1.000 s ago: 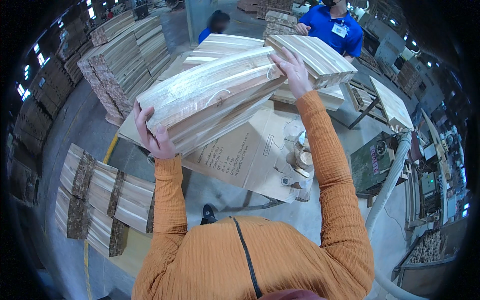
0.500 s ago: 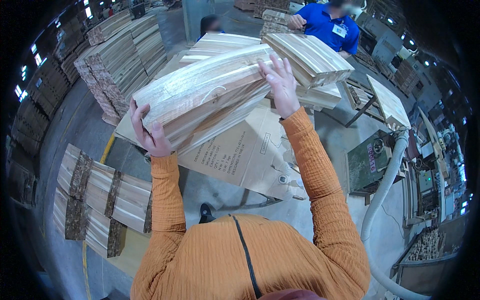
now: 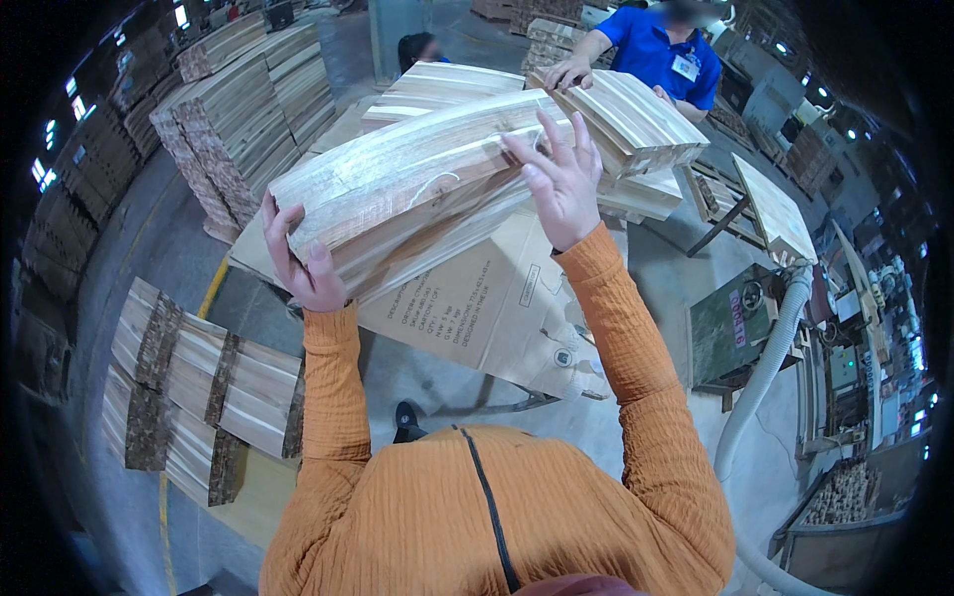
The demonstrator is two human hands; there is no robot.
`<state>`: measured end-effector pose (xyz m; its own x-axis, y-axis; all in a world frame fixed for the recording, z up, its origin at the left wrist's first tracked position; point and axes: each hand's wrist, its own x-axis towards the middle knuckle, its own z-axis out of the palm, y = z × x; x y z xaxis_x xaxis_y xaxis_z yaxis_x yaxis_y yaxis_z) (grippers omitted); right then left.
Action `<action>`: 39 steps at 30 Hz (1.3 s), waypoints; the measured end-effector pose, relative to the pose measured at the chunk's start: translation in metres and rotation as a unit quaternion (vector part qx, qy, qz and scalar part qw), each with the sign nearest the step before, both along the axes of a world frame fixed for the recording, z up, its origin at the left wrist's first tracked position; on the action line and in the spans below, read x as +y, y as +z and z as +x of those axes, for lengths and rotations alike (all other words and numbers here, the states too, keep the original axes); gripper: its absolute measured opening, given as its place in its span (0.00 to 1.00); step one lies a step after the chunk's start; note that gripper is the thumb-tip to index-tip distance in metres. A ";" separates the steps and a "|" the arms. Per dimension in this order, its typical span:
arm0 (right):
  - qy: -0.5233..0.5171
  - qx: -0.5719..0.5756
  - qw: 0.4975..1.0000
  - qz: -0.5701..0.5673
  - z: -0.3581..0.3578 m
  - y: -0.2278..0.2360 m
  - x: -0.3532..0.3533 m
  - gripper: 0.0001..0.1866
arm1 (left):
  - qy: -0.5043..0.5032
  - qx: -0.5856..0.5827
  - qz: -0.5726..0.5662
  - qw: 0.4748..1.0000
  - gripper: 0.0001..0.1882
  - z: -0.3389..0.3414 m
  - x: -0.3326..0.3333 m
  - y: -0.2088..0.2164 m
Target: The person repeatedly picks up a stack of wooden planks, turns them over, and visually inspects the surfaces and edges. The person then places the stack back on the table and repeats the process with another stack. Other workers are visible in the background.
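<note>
A pale, striped wooden panel (image 3: pixel 397 174) lies tilted on a pile of similar panels, straight in front of me. My left hand (image 3: pixel 308 268) grips its left end, thumb on the near edge and fingers round the corner. My right hand (image 3: pixel 561 184) is at the right end with fingers spread; the index finger points to the near edge, and whether it touches the wood I cannot tell. A thin, light, curved mark shows on the panel's near edge. Under the pile, a flattened cardboard sheet (image 3: pixel 487 308) with print covers the work table.
A co-worker in blue (image 3: pixel 651 50) stands behind another panel stack (image 3: pixel 636 119), one hand on it. A second person (image 3: pixel 419 50) is partly hidden. Tall stacks (image 3: pixel 248 119) rise at left; more panels (image 3: pixel 199 387) lie lower left. A green machine (image 3: pixel 735 333) and a grey hose (image 3: pixel 770 368) are right.
My right hand's fingers have lifted and spread away from the panel's right end. My left hand keeps its grip. The co-worker's hand has come down onto the right-hand stack.
</note>
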<state>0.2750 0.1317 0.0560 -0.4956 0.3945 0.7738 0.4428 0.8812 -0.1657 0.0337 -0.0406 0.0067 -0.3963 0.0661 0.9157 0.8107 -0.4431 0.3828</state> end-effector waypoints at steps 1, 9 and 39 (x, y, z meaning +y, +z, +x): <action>-0.017 -0.027 0.999 0.031 0.000 0.001 -0.003 0.19 | 0.003 0.004 -0.002 1.000 0.24 -0.001 0.000 -0.001; -0.024 -0.014 0.999 0.024 0.004 0.001 0.008 0.20 | -0.007 -0.009 0.000 1.000 0.23 0.002 0.002 0.001; -0.002 0.038 0.999 -0.018 -0.003 -0.005 0.011 0.21 | -0.007 0.004 0.004 1.000 0.25 0.004 0.001 0.000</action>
